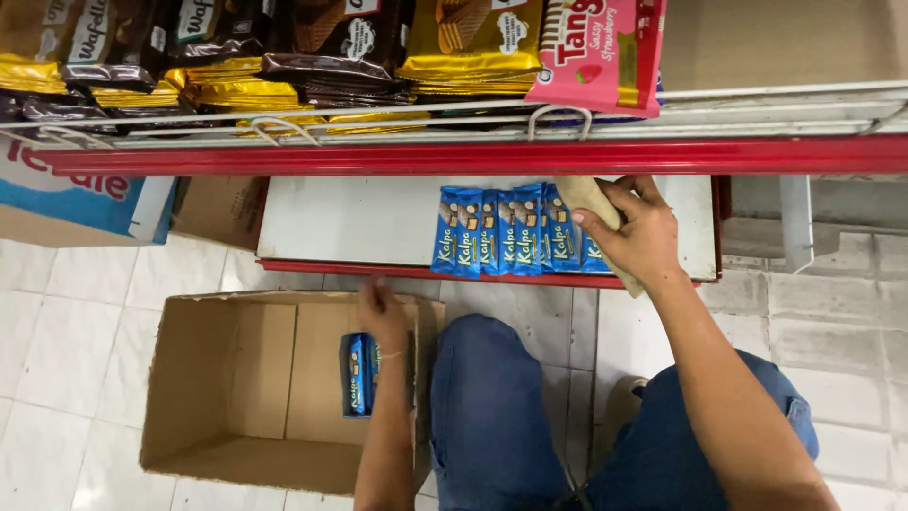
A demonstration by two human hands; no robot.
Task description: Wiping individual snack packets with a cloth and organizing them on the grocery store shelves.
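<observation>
My right hand (638, 232) reaches onto the low white shelf (359, 220) and grips a beige cloth (586, 197), resting on the right end of a row of several blue snack packs (501, 232). My left hand (383, 312) is down in the open cardboard box (222, 378) on the floor, its fingers closed over a small stack of the same blue packs (357, 374) standing on edge inside. My knees in blue jeans (492, 407) are to the right of the box.
A wire upper shelf (473, 118) with a red front rail overhangs, stocked with brown and gold wafer packs (322, 47) and a pink pack (601, 52). Another carton (85, 203) stands at the left. The floor is white tile (57, 322).
</observation>
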